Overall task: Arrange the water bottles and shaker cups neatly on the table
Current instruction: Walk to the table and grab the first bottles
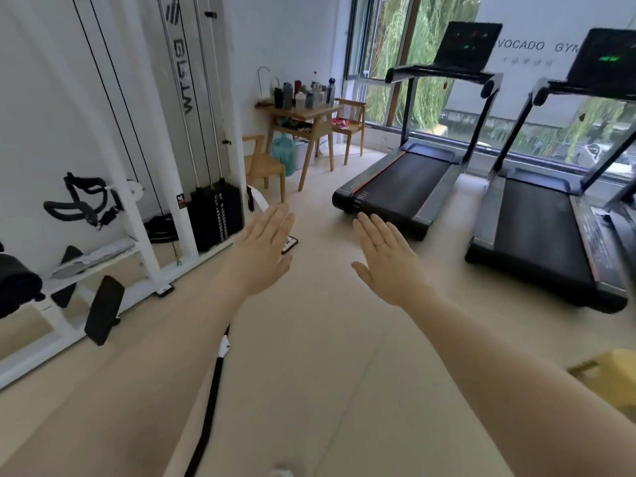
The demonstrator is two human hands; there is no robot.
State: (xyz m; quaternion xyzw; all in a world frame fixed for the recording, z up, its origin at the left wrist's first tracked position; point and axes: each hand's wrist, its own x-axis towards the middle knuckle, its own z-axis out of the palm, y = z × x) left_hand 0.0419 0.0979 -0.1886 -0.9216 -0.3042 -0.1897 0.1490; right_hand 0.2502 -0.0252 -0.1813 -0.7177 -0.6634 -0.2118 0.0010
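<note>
Several water bottles and shaker cups (303,92), mostly dark grey and black, stand crowded together on a small wooden table (321,112) far off against the back wall. My left hand (263,251) and my right hand (387,259) are stretched out in front of me over the floor, palms down, fingers straight, holding nothing. Both hands are far from the table.
A white cable machine (192,132) with a black weight stack lines the left wall. Two treadmills (406,187) (543,228) stand on the right by the windows. Wooden chairs (263,163) (351,120) flank the table, and a teal water jug (284,153) sits beneath it. A black-and-white bar (213,380) lies on the floor.
</note>
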